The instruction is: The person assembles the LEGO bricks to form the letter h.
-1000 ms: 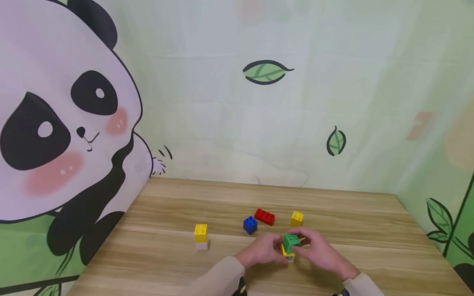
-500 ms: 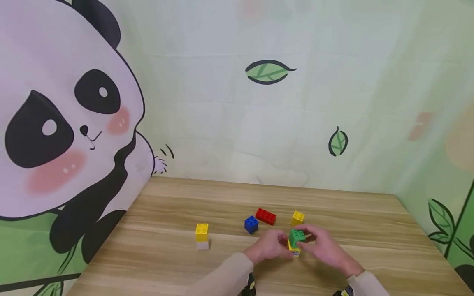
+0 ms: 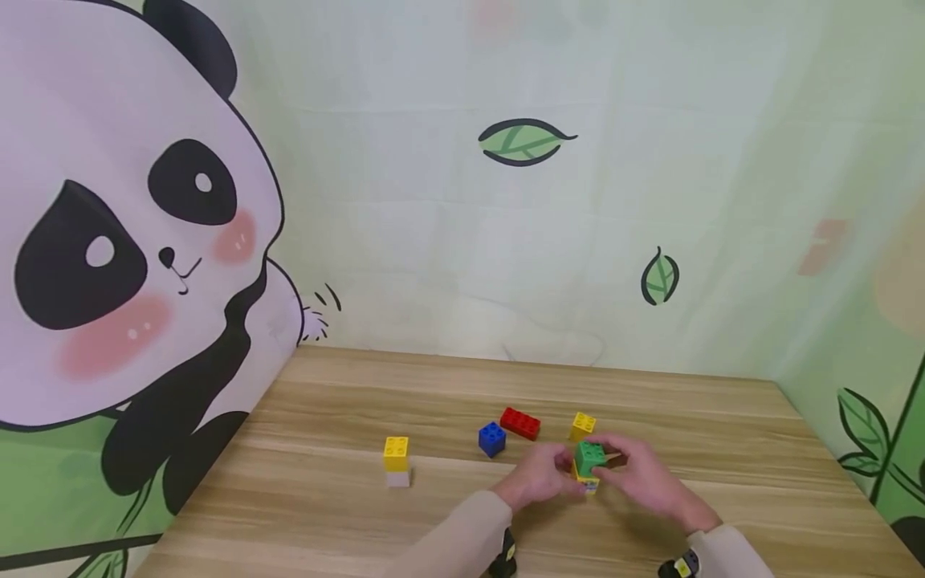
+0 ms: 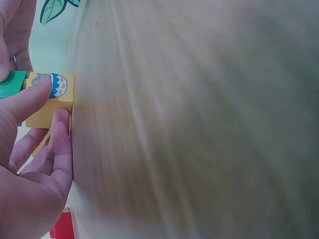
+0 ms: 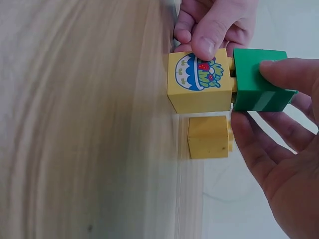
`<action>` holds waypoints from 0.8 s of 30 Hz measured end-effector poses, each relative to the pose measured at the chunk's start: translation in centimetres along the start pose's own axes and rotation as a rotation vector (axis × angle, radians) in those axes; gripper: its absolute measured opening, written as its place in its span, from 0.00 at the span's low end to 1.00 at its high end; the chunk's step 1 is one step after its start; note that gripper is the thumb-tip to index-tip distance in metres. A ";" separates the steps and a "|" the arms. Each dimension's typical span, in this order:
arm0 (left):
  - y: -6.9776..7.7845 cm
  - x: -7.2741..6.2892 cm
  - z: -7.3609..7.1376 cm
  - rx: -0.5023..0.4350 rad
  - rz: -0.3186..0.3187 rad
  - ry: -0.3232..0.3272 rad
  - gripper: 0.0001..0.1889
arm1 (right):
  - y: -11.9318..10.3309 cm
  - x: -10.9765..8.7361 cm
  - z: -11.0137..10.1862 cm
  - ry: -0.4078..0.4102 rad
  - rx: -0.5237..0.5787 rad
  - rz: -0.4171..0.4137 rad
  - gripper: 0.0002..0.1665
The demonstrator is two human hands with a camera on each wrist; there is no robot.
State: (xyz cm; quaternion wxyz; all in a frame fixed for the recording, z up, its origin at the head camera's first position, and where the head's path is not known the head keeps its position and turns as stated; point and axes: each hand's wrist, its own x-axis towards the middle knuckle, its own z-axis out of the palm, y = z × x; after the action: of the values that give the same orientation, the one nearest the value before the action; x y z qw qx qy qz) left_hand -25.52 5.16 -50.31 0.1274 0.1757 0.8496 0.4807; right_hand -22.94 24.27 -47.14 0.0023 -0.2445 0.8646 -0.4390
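Note:
My left hand (image 3: 538, 477) grips a yellow building block (image 5: 197, 82) printed with a blue-and-white bowl, thumb on the printed face in the left wrist view. My right hand (image 3: 648, 479) pinches a green building block (image 3: 590, 458) between thumb and fingers. The green block sits directly above the printed one; in the right wrist view, studs show in a narrow gap between them. From the head view, the hands hide much of the printed block. Just behind the right hand stands a plain yellow block (image 3: 583, 425).
A blue block (image 3: 492, 440) and a long red block (image 3: 520, 423) lie behind the left hand. Further left, another yellow block (image 3: 396, 453) stands on a white block (image 3: 398, 479). The wooden table (image 3: 318, 514) ends at a panda-printed backdrop (image 3: 405, 257).
Both hands have shifted a little right and away from me, carrying the green and printed yellow blocks together. Their grips look the same. The other blocks stay put; the head view shifts slightly.

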 end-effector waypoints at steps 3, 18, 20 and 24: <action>0.0 0.2 0.1 -0.016 -0.005 -0.003 0.15 | 0.4 0.0 -0.2 -0.010 0.018 -0.002 0.25; 0.3 0.9 0.6 -0.021 0.087 -0.010 0.14 | 1.4 -0.1 -1.2 -0.021 0.002 -0.019 0.25; 0.4 1.0 0.6 -0.027 0.082 -0.007 0.14 | 1.4 -0.1 -1.3 -0.020 -0.007 -0.010 0.26; 0.3 1.0 0.6 -0.073 0.065 0.014 0.14 | 1.4 0.0 -1.4 -0.020 -0.006 0.045 0.29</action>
State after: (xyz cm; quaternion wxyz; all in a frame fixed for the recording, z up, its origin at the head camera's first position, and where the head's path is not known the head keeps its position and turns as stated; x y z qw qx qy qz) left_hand -26.15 6.26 -50.39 0.1119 0.1952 0.8262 0.5165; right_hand -23.80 26.06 -47.36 0.0201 -0.2293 0.8712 -0.4336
